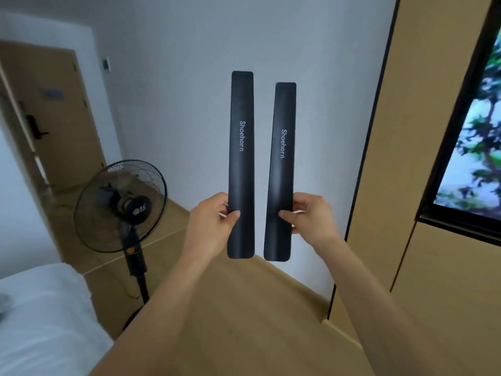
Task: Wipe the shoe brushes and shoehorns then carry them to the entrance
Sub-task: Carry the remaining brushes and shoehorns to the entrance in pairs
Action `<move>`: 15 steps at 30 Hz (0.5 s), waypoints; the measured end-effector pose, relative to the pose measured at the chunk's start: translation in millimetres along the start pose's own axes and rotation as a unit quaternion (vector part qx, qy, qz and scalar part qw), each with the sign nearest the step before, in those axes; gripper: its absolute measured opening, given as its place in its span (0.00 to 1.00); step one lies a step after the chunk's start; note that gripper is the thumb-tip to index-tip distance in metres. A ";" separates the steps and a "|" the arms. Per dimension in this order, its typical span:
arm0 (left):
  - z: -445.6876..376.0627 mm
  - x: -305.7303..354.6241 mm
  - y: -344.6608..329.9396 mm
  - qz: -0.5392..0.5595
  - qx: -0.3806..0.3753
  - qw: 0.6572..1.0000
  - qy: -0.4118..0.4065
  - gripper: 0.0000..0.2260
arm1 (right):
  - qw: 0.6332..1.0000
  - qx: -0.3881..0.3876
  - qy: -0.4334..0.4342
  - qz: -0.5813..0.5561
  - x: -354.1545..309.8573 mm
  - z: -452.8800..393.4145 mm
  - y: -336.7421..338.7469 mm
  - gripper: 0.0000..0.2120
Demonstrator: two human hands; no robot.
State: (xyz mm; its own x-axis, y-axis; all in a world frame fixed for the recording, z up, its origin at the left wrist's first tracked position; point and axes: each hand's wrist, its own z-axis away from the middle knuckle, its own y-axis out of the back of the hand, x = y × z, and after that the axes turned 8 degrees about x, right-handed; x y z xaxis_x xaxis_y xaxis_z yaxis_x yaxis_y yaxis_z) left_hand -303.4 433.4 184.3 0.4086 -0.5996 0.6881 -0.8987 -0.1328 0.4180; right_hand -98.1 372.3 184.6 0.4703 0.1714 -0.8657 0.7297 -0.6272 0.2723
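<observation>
Hands (pixel 267 221) gripping two long, flat, matte-black shoehorns (pixel 241 164), upright

Black pedestal fan (pixel 120 206) down-left of grip; white bed (pixel 46 316) further lower-left; wooden door (pixel 51 109) far left; window (pixel 477 131) right

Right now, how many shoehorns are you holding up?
2. The left hand holds the left shoehorn upright; the right hand holds the right shoehorn beside it, not touching. No others are in view.
</observation>
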 end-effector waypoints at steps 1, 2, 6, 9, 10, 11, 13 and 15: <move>-9.2 -6.1 -4.3 -0.010 0.002 1.000 0.006 0.01 | 1.000 -0.008 0.001 -0.010 6.1 -14.1 -7.8 0.14; -18.6 -11.3 -8.9 -0.022 0.007 1.000 0.011 0.01 | 1.000 -0.017 0.003 -0.019 12.2 -28.8 -15.6 0.14; -60.1 -31.1 -29.9 -0.073 0.043 0.996 0.022 0.06 | 0.996 -0.056 0.020 -0.059 36.6 -95.5 -44.4 0.14; -94.5 -42.1 -51.5 -0.100 0.078 0.991 0.053 0.05 | 0.992 -0.092 0.031 -0.083 53.1 -149.4 -60.5 0.15; -107.3 -43.4 -60.1 -0.105 0.088 0.989 0.062 0.05 | 0.990 -0.103 0.035 -0.089 58.2 -168.8 -64.3 0.14; -119.7 -43.6 -68.7 -0.112 0.096 0.987 0.069 0.06 | 0.989 -0.115 0.039 -0.090 63.3 -187.4 -67.6 0.13; -145.6 -43.1 -85.2 -0.119 0.112 0.983 0.086 0.07 | 0.986 -0.134 0.049 -0.091 72.1 -223.2 -73.0 0.12; -170.4 -44.8 -100.6 -0.122 0.124 0.979 0.102 0.07 | 0.982 -0.151 0.058 -0.095 80.7 -256.2 -77.4 0.12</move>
State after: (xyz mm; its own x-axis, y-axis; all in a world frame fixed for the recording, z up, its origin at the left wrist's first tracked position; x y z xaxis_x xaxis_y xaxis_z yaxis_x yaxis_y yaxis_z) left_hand -204.2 608.0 212.5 0.6167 -0.3599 0.7001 -0.7709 -0.4560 0.4446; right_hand 10.5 629.4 201.3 0.3511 0.3603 -0.8642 0.9159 -0.3237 0.2372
